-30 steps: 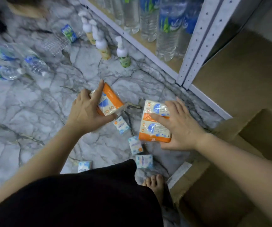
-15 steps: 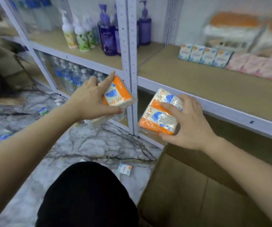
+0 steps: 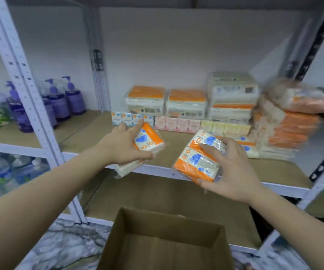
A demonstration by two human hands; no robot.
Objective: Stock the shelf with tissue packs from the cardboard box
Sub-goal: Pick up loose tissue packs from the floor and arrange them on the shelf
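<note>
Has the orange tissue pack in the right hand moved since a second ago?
Yes. The orange tissue pack in the right hand has risen from floor level to the shelf edge.

Cardboard box (image 3: 163, 242) on floor, in front of shelf (image 3: 176, 141). Stacked tissue packs (image 3: 186, 103) at shelf back and right, row of small packs (image 3: 176, 124) before them. Pump bottles (image 3: 60, 102) in left bay, water bottles (image 3: 7, 172) below.

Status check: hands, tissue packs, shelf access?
Left hand grips one orange tissue pack; right hand grips another. Both at shelf front. Nothing blocking.
</note>
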